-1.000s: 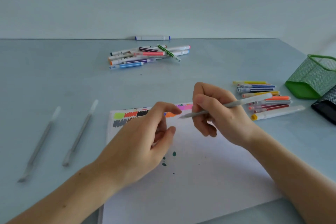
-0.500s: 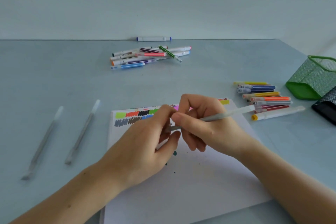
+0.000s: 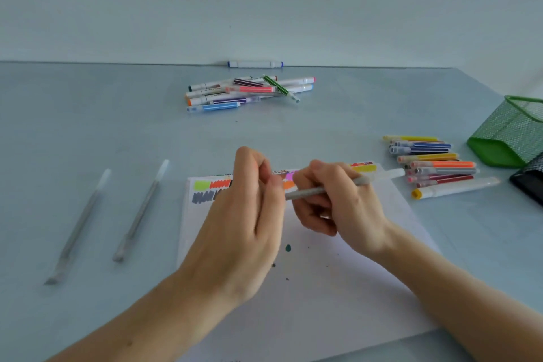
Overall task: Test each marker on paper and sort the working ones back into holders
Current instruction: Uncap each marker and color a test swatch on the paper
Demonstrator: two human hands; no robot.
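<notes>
My right hand (image 3: 343, 209) grips a thin grey pen (image 3: 323, 189) above the white paper (image 3: 323, 288), its whitish end pointing right. My left hand (image 3: 244, 214) pinches the pen's left end with thumb and curled fingers, and that end is hidden behind them. Colour swatches (image 3: 202, 185) run along the paper's far edge and small green ink dots (image 3: 288, 248) lie near its middle. A green mesh holder (image 3: 505, 138) and a black holder (image 3: 531, 182) lie at the right edge.
Several markers (image 3: 435, 164) lie in a row right of the paper. Another pile of markers (image 3: 246, 91) sits at the back, with a white marker (image 3: 255, 64) against the wall. Two grey pens (image 3: 79, 223) (image 3: 141, 209) lie to the left.
My left hand came up to the pen's exposed tip and closed on it. My right hand drew the pen left and slightly lower over the paper.
</notes>
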